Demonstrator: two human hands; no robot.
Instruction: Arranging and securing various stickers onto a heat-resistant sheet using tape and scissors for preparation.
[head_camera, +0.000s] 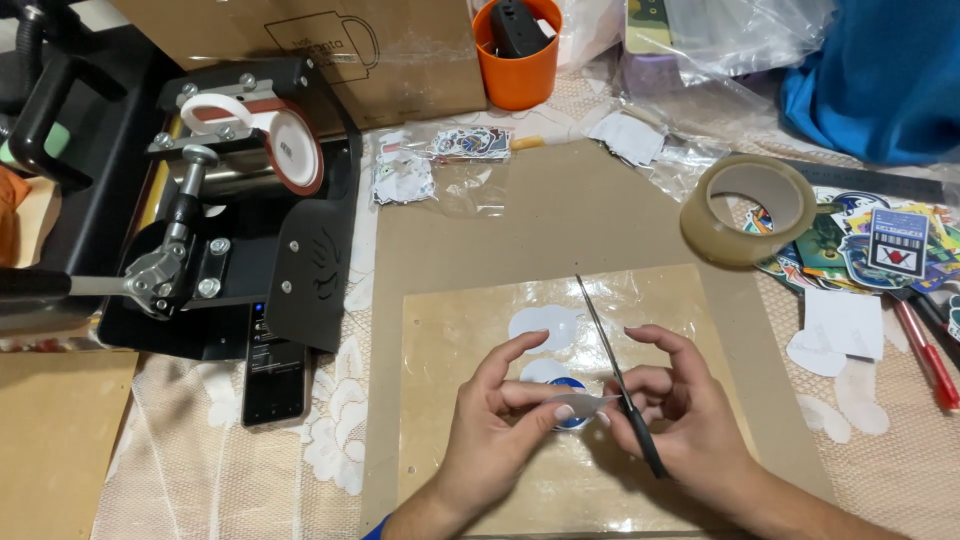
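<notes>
1. Two hands meet over one small round sticker (574, 412), blue and white, pinched at its edge by the left hand (500, 420) between thumb and fingertips, just above the clear plastic sheet (640, 300).
2. Sticker looks thin, light and floppy; likely bends or tears easily, so best held at the rim, near the cut, fingers off the printed face.
3. Right hand (680, 410) is closed around the scissors (612, 360), black handles in the palm, blades pointing away from the person and lying close together, next to the sticker.
4. White cut-out shapes (545, 325) lie on the plastic sheet just beyond the fingers.
5. Sheet rests on brown cardboard (560, 215).
6. Tape roll (748, 210) stands to the right, beside a pile of colourful stickers (880, 245) and a red pen (925, 350).
7. Mug press (240, 170) with a white mug (270, 140) far left, a phone (275, 370) below it, an orange cup (517, 55) at the top.
</notes>
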